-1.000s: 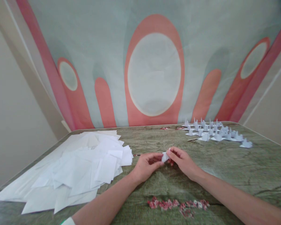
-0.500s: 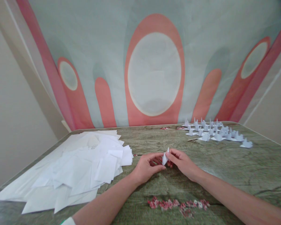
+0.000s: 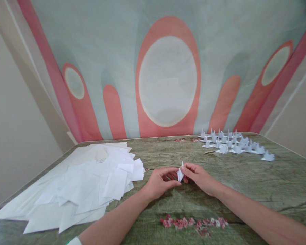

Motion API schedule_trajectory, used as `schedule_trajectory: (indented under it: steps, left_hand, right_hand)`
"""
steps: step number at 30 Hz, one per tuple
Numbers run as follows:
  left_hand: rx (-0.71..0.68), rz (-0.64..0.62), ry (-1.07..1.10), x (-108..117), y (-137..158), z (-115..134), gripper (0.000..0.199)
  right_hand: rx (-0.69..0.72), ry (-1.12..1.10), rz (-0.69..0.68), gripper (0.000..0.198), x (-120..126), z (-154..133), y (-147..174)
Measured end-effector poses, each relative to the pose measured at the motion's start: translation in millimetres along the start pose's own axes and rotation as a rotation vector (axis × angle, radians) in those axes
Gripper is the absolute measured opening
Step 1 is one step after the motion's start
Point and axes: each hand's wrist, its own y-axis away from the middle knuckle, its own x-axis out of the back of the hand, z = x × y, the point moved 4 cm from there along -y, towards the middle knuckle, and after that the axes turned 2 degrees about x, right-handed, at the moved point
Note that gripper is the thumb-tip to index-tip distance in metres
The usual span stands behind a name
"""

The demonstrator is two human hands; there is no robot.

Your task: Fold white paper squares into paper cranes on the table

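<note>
A small folded piece of white paper [image 3: 180, 175], narrow and pointed at the top, is held upright between both hands just above the table. My left hand [image 3: 161, 183] is closed on its left side, fingers behind and thumb at the lower edge. My right hand [image 3: 199, 177] pinches the upper right side between thumb and forefinger. Fingertips cover part of the folds. Several folded white paper cranes [image 3: 237, 147] stand in rows at the back right of the table.
A wide, loose pile of white paper sheets and squares [image 3: 76, 180] covers the table's left side. The wood-patterned tabletop [image 3: 165, 153] carries a printed band of pink flowers [image 3: 181, 223] near the front. Behind it hangs a backdrop [image 3: 214, 41] with coral arches.
The folded paper has turned slightly, its tip now more upright and a little further left. Both hands keep their grip and have barely moved.
</note>
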Motion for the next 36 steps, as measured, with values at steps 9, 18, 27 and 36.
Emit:
schedule_trajectory:
  steps: [9, 18, 27, 36]
  left_hand:
    - [0.023, -0.001, 0.056, 0.6, -1.1, -5.1, 0.046]
    - [0.043, -0.01, 0.095, 0.4, -0.7, -1.3, 0.046]
    - [0.033, -0.028, 0.108, -0.5, -0.8, -1.9, 0.045]
    - [-0.04, 0.028, -0.01, 2.4, 2.5, 4.5, 0.032]
  right_hand:
    - [-0.003, 0.006, -0.042, 0.041, 0.6, -1.9, -1.0]
    - [-0.013, 0.03, -0.046, 0.043, 0.8, -4.7, -0.2]
    - [0.001, 0.011, -0.059, 0.042, 0.2, -3.8, -0.9]
    - [-0.006, -0.034, -0.048, 0.04, 0.7, -1.7, -1.7]
